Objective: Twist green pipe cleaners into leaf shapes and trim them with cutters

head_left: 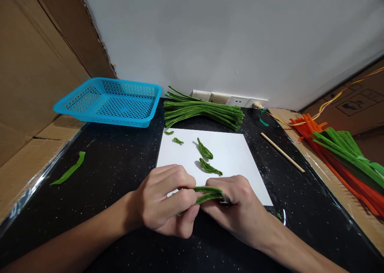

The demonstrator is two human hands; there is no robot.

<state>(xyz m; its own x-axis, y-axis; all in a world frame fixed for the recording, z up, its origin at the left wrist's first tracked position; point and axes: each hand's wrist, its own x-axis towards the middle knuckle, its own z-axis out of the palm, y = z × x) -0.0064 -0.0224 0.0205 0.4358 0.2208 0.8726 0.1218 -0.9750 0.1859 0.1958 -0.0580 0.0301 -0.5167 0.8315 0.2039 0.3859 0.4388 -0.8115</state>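
Between my two hands is a bent green pipe cleaner, its strands side by side over the near edge of a white sheet of paper. My left hand pinches its left end between thumb and fingers. My right hand is closed round the other end, and part of it is hidden in that grip. Beyond my hands, two leaf shapes of green pipe cleaner lie on the paper, an upper leaf and a lower leaf. Near the paper's far left corner are a small twisted green piece and a short curved piece.
A blue perforated basket stands back left. Behind the paper lies a bundle of green pipe cleaners. To the right are a wooden stick and orange pipe cleaners beside green ones. A green strip lies left.
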